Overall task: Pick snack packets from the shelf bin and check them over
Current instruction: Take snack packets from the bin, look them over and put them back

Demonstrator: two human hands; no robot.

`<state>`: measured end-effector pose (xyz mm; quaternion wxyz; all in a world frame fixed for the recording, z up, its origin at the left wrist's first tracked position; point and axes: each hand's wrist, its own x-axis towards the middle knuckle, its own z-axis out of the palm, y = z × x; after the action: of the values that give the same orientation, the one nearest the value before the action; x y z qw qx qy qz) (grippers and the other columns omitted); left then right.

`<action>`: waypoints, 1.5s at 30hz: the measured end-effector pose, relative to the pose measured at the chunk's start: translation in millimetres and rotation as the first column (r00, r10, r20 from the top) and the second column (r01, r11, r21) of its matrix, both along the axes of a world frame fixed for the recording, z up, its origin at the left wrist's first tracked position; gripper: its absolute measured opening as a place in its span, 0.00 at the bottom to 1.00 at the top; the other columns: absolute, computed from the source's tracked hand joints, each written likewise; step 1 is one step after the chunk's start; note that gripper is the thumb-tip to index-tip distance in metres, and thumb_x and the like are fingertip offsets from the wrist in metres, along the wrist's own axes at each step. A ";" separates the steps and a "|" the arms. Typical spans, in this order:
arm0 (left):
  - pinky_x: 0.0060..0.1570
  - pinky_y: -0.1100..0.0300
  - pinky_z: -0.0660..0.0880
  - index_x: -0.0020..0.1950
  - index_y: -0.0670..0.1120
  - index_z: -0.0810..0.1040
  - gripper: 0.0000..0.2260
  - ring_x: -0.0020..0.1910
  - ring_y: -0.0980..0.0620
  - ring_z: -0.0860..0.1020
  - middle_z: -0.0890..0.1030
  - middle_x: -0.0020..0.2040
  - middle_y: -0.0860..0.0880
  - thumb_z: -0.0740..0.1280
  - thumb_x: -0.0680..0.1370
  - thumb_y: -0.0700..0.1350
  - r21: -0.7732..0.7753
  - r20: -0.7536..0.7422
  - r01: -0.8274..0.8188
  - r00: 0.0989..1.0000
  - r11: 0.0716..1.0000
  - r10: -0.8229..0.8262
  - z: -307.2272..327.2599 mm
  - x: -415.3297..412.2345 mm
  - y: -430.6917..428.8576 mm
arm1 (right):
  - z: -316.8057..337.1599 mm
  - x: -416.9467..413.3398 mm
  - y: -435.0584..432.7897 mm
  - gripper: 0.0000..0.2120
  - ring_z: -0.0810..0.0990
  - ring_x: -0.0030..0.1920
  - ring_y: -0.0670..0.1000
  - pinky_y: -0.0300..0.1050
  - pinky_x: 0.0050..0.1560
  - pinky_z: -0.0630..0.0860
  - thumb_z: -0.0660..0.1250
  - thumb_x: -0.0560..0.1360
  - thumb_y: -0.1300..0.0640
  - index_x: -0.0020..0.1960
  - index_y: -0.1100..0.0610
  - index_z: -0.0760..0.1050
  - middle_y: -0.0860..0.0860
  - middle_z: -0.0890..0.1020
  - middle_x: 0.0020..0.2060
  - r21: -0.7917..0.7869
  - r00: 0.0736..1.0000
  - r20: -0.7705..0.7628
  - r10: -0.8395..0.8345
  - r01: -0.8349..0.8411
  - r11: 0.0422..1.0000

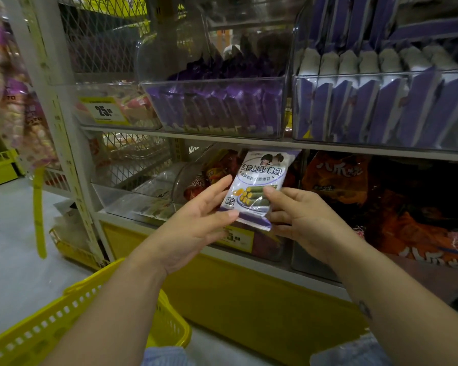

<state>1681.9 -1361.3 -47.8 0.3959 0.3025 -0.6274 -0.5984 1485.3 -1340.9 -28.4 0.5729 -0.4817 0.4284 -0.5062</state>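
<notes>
Setting: a shop aisle seen from the head camera, with a white shelf (354,147) over a pale floor (11,233).
Upper level: clear bins (212,81) stand side by side, filled with upright purple packets; a yellow price tag (103,110) is fixed at the left.
Lower level: orange bags (336,175) with large white characters fill the right side.
Snack packet (257,186): white and purple, printed face toward the camera, tilted a little to the right. It is held in the air before the lower level, its top edge just under the upper shelf (the picture on it shows green rolls with yellow centres).
Left hand (196,225): fingers nearly straight, forefinger along the packet's left edge, thumb tip at its lower left corner.
Right hand (302,217): thumb pressed on the front of the right edge, fingers curled behind, pinching it.
Basket (64,313): yellow plastic with slotted walls, low at the left under the left forearm.
</notes>
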 end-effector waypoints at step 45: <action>0.49 0.59 0.81 0.73 0.61 0.64 0.25 0.56 0.57 0.81 0.81 0.59 0.59 0.66 0.79 0.43 -0.237 -0.128 -0.415 0.910 0.879 0.395 -8.3 -16.1 -5.8 | -4.5 18.3 6.7 0.20 0.81 0.47 0.39 0.38 0.41 0.81 0.72 0.73 0.58 0.52 0.33 0.73 0.40 0.81 0.45 -0.550 0.887 -0.382 -0.260 0.008 0.835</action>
<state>1665.7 -1367.0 -56.1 0.5717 0.3497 -0.6074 -0.4265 1503.6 -1334.2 -32.9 0.2655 -0.6916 0.4225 -0.5221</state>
